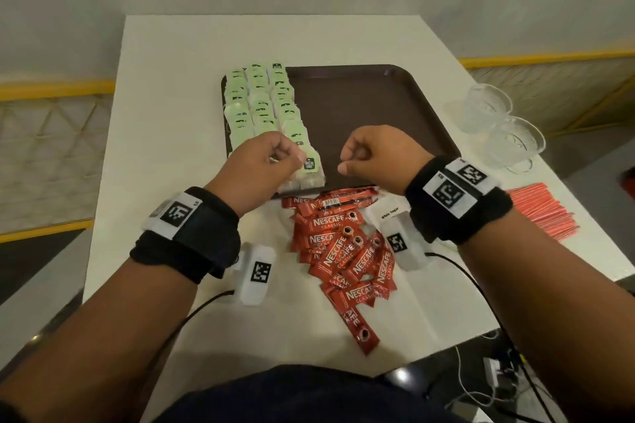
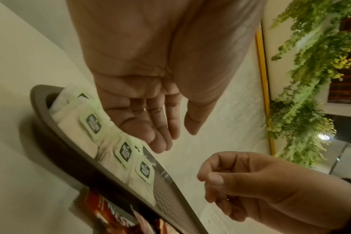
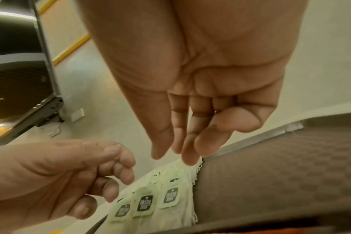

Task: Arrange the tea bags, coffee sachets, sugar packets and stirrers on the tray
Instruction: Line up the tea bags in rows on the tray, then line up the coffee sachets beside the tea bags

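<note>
Table (image 1: 165,86); tea bags (image 1: 261,96) in front-to-back rows

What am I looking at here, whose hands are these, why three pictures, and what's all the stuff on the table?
A person wears three cameras: one on the head looking down, one on each wrist looking along the fingers. The left hand and right hand hover over a brown tray, loosely curled and holding nothing. Tea bags lie in rows on the tray's left side. On the white table lie red coffee sachets, a white sugar packet, red stirrers and glass bowls.
</note>
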A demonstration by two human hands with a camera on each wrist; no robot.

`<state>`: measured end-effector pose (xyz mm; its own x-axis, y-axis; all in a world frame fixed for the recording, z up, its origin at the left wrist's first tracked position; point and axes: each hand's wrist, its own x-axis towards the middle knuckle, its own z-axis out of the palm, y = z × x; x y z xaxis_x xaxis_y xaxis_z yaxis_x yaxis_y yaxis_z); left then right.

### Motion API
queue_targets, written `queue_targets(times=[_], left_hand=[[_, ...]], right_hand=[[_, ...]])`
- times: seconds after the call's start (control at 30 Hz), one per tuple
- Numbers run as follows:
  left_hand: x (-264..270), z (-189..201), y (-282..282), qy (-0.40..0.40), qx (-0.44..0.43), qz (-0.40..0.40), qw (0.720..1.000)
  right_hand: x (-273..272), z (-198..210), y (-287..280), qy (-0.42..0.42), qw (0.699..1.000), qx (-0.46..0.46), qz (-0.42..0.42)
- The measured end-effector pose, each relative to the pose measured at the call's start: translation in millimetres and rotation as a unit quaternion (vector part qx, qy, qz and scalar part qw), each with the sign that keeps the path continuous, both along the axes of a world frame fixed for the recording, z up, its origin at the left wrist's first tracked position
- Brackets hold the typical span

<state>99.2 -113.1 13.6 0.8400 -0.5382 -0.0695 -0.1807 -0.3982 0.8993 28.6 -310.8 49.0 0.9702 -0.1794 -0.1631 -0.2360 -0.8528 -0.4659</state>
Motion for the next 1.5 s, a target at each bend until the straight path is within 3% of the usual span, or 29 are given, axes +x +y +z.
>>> queue_targets(times=[0.27,0.4,0.53,0.63,0.73,1.07,1.27,1.5], left_hand=[[-44.2,8.3,-5.5,-0.089,0.162,-0.111,0.977],[-70.7,4.6,-17.4,-0.147,0.301,-0.147,0.931],[-95.5,-0.6,-32.7,-0.206,0.388,-0.132,0.888],[-108.3,1.5,-38.7,-0.217,0.407,-0.092,0.883],[-116.6,1.2,-41.1,-0.167,0.411,-0.086,0.892],[-127.8,-5.8,-51.1,-0.172,0.467,-0.067,0.865],[-126.2,-7.7,-50.5,-0.148,0.435,-0.065,0.886],[-120.8,-12.7,-52.0,-0.133,0.440,-0.099,0.882]], right_hand=[[-73.6,1.8,-30.8,0.113,0.977,-0.082,0.164],[-97.4,-13.8,-31.2,0.110,0.956,-0.129,0.240],[-102.9,-29.4,-27.4,0.075,0.958,-0.128,0.246],[-99.9,-37.2,-25.4,0.059,0.956,-0.144,0.251],[-96.4,-39.1,-24.2,0.054,0.952,-0.143,0.265],[-86.0,-43.2,-25.2,0.018,0.949,-0.149,0.279],[-81.2,-45.9,-26.1,0.015,0.946,-0.144,0.290],[-74.0,-49.0,-26.9,0.024,0.947,-0.145,0.285]])
